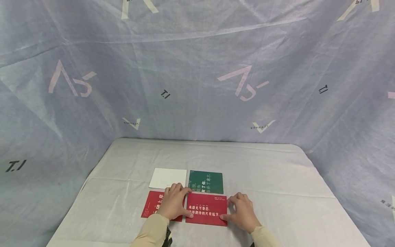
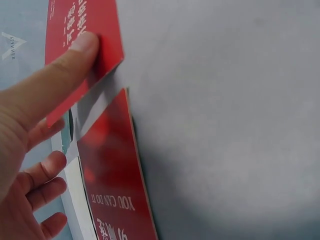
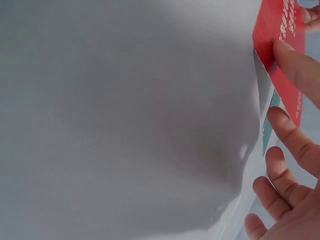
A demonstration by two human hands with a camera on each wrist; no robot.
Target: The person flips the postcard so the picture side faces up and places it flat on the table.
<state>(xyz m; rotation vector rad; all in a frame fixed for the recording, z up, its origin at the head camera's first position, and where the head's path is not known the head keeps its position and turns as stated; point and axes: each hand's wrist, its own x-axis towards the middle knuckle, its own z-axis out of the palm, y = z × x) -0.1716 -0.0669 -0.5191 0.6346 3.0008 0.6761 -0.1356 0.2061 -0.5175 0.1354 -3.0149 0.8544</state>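
A red card [image 1: 206, 206] with white lettering is held level by its two short sides. My left hand [image 1: 173, 203] pinches its left edge, thumb [image 2: 82, 50] on the printed face and index finger under it. At the right edge my right hand [image 1: 243, 212] grips the same way, its thumb [image 3: 295, 65] on top. The wrist views show this card lifted slightly off the cloth. Beneath my left hand lies another red card [image 1: 150, 206], partly covered. Farther back lie a white card [image 1: 168, 177] and, to its right, a green card [image 1: 213, 181] with pale lettering.
A pale cloth covers the table [image 1: 277, 178], with creases across it. Grey-blue printed fabric [image 1: 197, 68] hangs behind the table and along both sides. The cards lie close together with narrow gaps between them.
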